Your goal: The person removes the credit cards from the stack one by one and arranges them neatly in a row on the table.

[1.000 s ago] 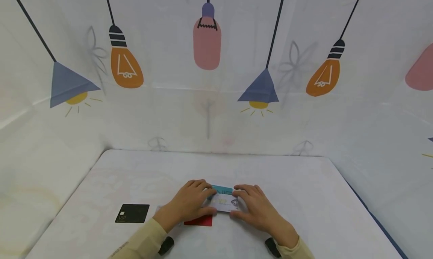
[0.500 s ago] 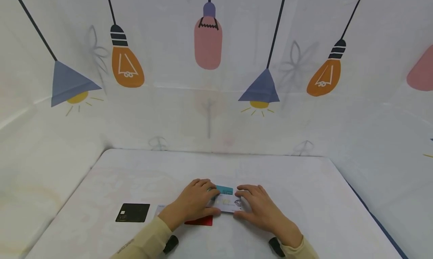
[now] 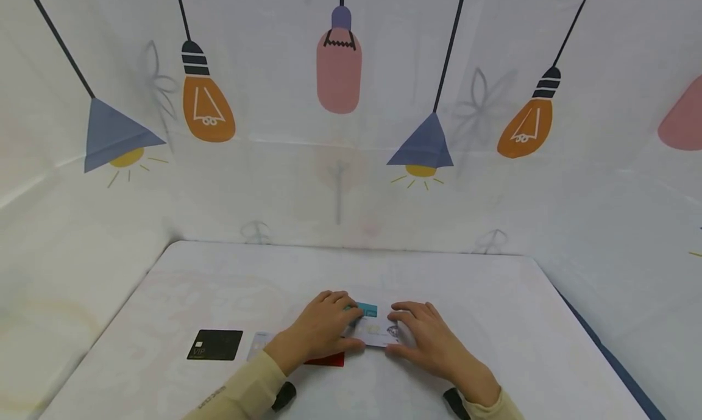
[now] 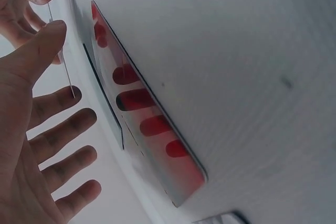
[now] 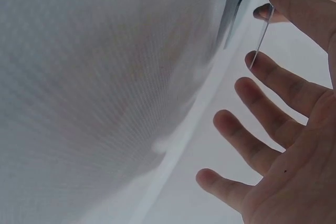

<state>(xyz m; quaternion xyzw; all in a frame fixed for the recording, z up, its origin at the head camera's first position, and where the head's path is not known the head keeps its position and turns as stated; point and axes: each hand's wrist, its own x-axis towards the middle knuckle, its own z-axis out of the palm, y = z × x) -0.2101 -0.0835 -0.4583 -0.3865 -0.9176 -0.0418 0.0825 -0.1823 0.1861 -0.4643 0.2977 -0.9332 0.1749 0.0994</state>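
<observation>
A white card [image 3: 375, 331] with a chip and a small dark picture is held up between both hands, apart from the table. My left hand [image 3: 322, 326] pinches its left side with thumb and index finger, the other fingers spread loosely in the left wrist view. My right hand [image 3: 433, 341] pinches the opposite side the same way; the card [image 5: 262, 38] appears edge-on in the right wrist view. Behind it lies a teal card [image 3: 367, 309], partly covered. A glossy red card [image 3: 328, 360] is below my left hand, mirroring fingers in the left wrist view.
A black VIP card [image 3: 215, 345] lies on the white table [image 3: 439, 280] at the left. Between it and the left wrist is a pale card [image 3: 256, 344], partly hidden by the arm. A white sheet with lamp drawings [image 3: 340, 194] hangs behind the table.
Both hands have shifted slightly to the right with the white card between them. More of the teal and red cards is now covered, and more of the pale card shows.
</observation>
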